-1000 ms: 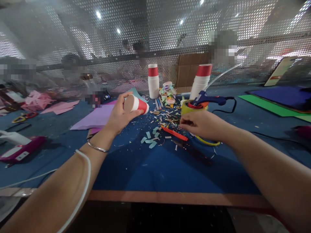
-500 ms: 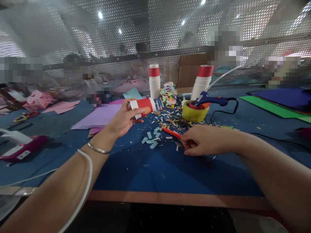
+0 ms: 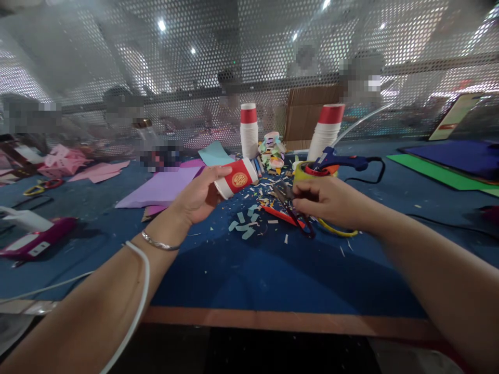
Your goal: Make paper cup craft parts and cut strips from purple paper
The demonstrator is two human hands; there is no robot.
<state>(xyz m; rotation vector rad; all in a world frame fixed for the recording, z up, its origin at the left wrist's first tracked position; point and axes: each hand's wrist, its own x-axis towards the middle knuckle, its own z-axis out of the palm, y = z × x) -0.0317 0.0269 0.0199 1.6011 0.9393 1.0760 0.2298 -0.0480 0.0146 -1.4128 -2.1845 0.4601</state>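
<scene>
My left hand (image 3: 202,193) is closed around a red and white paper cup (image 3: 238,179), which lies tilted on its side in the air with its round printed mark facing me. Over the paper scraps, my right hand (image 3: 317,197) pinches a dark pair of scissors (image 3: 290,205); blur and my fingers hide part of it. Beneath the scissors rests a slim red tool (image 3: 276,213), its kind unclear. A yellow loop (image 3: 339,232) shows below my right wrist. Pale blue paper pieces (image 3: 246,223) lie scattered between my hands.
Two stacks of paper cups (image 3: 249,132) stand at the back. A blue glue gun (image 3: 339,160) rests on a yellow tape roll (image 3: 302,174), its cable running right. Purple paper (image 3: 156,187) lies left, green sheets (image 3: 432,171) right. A perforated metal screen (image 3: 265,57) rises behind.
My right hand has risen slightly away from me, lifting the dark scissors off the table. My left hand has turned the cup and brought it a little to the right.
</scene>
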